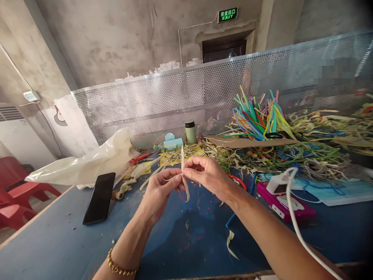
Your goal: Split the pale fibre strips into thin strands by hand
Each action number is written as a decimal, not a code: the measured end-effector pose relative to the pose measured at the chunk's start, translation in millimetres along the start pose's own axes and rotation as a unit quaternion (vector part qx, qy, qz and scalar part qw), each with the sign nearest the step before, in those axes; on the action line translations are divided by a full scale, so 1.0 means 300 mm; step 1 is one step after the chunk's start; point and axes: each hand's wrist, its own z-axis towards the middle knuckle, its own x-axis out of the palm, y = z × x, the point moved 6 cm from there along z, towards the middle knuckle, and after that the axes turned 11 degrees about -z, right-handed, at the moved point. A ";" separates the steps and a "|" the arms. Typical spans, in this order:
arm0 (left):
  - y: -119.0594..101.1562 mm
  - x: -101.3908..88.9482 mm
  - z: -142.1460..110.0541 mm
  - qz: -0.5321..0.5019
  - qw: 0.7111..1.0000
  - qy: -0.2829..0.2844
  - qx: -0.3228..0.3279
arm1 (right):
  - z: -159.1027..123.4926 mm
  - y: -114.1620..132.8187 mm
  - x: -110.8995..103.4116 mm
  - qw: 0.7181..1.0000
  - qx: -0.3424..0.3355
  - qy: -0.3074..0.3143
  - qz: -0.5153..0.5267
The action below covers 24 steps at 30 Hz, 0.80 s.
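Pale fibre strips (182, 156) cross above blue tabletop (166, 245) on my feed. Left hand (157, 190) pinches them near crossing, right hand (208, 175) just beside. Shaping step, I judge; next move calls for steady fingertip hold at crossing.

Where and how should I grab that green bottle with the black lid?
Probably the middle of the green bottle, below its black lid, from the near right: it stands upright, looks round, and has a light-blue bottle close on its left and mesh panel behind.
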 end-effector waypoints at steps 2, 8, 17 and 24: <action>-0.004 -0.003 -0.003 0.022 1.000 0.000 0.003 | -0.002 0.009 -0.002 1.000 -0.015 -0.002 -0.016; -0.005 -0.001 -0.006 0.038 0.999 0.009 0.010 | -0.005 0.031 0.003 0.998 -0.040 0.018 -0.036; 0.004 0.018 -0.012 0.048 0.998 0.029 -0.014 | -0.008 0.052 -0.015 0.993 -0.095 -0.008 -0.067; 0.005 0.020 -0.011 0.074 0.997 0.026 -0.018 | -0.014 0.060 -0.010 0.994 -0.102 -0.008 -0.042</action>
